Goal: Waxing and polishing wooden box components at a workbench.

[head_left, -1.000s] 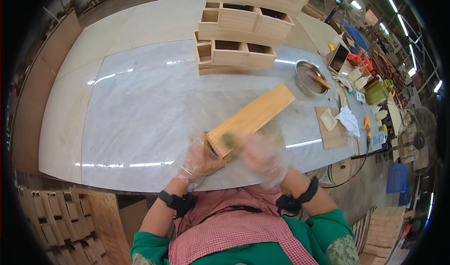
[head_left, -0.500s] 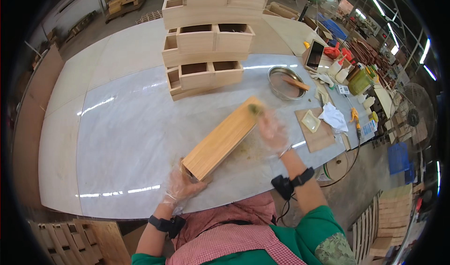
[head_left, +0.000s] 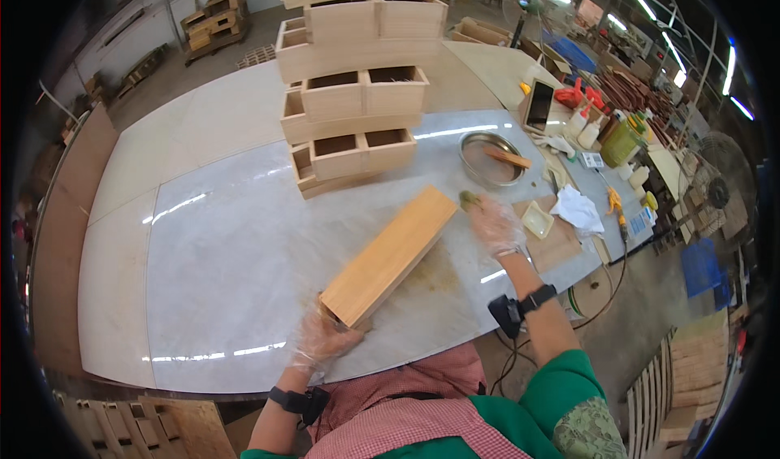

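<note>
A long, narrow wooden box [head_left: 390,256] lies slantwise over the table, its smooth yellowish side facing up. My left hand [head_left: 325,339], in a clear plastic glove, is closed around the box's near end; part of its fingers is hidden under the wood. Past the far end, my gloved right hand [head_left: 497,227] pinches a small green sponge [head_left: 469,201]. The sponge is apart from the box. Beyond that hand stands a round metal bowl [head_left: 490,181] with a reddish-brown wooden stick [head_left: 509,158] resting across it.
Pale wooden boxes with open compartments [head_left: 335,106] are stacked at the back of the plastic-covered table [head_left: 227,272]. To the right sit a cream dish [head_left: 537,219] on a brown board [head_left: 561,253], a white cloth [head_left: 578,209], squeeze bottles [head_left: 590,134] and a dark-screened tablet [head_left: 539,104].
My right hand has drawn the sponge off the box's far end, to the right. The left hand keeps its hold on the near end. The whole view has shifted a little.
</note>
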`<state>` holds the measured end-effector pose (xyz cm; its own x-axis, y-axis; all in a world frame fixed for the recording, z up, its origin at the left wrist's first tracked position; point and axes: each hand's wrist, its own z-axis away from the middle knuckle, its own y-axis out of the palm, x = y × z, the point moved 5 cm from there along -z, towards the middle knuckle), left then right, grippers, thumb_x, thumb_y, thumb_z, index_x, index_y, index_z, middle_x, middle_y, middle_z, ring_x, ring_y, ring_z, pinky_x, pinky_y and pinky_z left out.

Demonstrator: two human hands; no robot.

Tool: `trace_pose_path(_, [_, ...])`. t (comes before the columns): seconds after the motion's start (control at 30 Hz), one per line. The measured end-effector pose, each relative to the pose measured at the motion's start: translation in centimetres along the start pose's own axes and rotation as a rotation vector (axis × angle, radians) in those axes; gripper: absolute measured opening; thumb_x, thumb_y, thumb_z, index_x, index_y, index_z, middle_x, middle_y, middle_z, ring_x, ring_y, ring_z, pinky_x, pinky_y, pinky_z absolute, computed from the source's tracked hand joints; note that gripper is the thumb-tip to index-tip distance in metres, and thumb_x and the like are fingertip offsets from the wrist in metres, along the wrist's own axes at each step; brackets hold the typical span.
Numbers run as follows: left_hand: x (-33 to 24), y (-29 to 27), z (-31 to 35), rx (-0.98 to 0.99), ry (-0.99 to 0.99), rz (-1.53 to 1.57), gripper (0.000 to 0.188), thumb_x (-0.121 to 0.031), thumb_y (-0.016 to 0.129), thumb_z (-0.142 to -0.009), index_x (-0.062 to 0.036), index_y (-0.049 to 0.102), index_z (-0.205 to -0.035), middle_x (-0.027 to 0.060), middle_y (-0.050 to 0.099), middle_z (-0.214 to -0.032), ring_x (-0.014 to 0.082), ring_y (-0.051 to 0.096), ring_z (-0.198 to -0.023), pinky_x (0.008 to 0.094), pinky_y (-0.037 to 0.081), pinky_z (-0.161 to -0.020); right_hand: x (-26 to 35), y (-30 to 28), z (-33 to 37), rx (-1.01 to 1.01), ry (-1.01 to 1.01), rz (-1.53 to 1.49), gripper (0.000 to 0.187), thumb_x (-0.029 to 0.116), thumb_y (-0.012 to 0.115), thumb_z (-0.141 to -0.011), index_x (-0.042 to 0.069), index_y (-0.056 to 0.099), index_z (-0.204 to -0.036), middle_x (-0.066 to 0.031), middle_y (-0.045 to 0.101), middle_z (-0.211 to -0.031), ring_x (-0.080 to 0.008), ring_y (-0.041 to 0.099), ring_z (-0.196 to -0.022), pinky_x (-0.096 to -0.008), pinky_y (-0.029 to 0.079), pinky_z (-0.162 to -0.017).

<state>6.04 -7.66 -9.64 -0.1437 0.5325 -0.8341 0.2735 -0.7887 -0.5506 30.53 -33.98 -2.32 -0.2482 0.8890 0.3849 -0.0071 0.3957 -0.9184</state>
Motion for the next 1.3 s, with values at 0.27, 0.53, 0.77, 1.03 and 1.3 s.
trace_pose_path(0.27, [-7.3, -4.9, 0.8, -0.123, 0.336, -0.329, 0.063, -0.026, 0.084, -0.062, -0.0073, 0.055, -0.114, 0.01, 0.057, -0.113, 0.0277, 0.052, -0.111, 0.0375, 0.044, -0.094, -9.9, -2.3, -2.0, -0.193, -0.37, -0.948, 0.043, 0.034, 0.056, -0.091, 0.008, 0.059, -0.125, -0.006, 0.067, -0.111, -0.0238, 0.064, -0.094, -0.0351, 0.049, -0.081])
trace_pose_path(0.53, [-16.9, -12.5, 0.1, -0.134, 0.239, -0.36, 0.067, -0.028, 0.084, -0.059, -0.0039, 0.055, -0.114, 0.0134, 0.061, -0.107, 0.0284, 0.057, -0.102, 0.0386, 0.047, -0.088, -0.2, -26.0, 6.1, -0.355, -0.328, -0.718, 0.027, 0.014, 0.061, -0.09, -0.001, 0.066, -0.112, -0.0087, 0.066, -0.109, -0.013, 0.063, -0.094, -0.0229, 0.049, -0.083])
trace_pose_path(0.77, [-23.2, -13.1, -1.3, -0.022, 0.332, -0.224, 0.072, -0.031, 0.077, -0.067, 0.0012, 0.049, -0.125, 0.019, 0.065, -0.101, 0.0307, 0.066, -0.089, 0.0373, 0.052, -0.08, 11.5, -26.9, 10.6, -0.265, -0.446, -0.746, 0.025, 0.018, 0.062, -0.088, 0.002, 0.068, -0.106, -0.0082, 0.068, -0.101, -0.0165, 0.063, -0.092, -0.0291, 0.05, -0.082])
trace_pose_path(1.03, [-22.3, -8.8, -3.8, 0.003, 0.334, 0.002, 0.082, -0.037, 0.079, -0.067, -0.0008, 0.042, -0.131, 0.0214, 0.063, -0.107, 0.0313, 0.064, -0.098, 0.0377, 0.051, -0.083, 18.5, -17.3, 9.5, 0.0, -0.87, -0.193, 0.025, 0.017, 0.054, -0.085, 0.006, 0.064, -0.105, -0.0174, 0.065, -0.092, -0.0347, 0.062, -0.086, -0.0412, 0.05, -0.075])
trace_pose_path(1.3, [-17.3, -5.6, -3.9, -0.051, 0.346, 0.216, 0.086, -0.035, 0.084, -0.064, -0.0025, 0.04, -0.131, 0.0159, 0.06, -0.114, 0.0256, 0.062, -0.099, 0.0371, 0.051, -0.083, 20.4, -14.7, 10.9, -0.004, -0.973, -0.166, 0.023, 0.013, 0.056, -0.083, 0.008, 0.066, -0.104, -0.0152, 0.066, -0.088, -0.0335, 0.063, -0.08, -0.039, 0.05, -0.07])
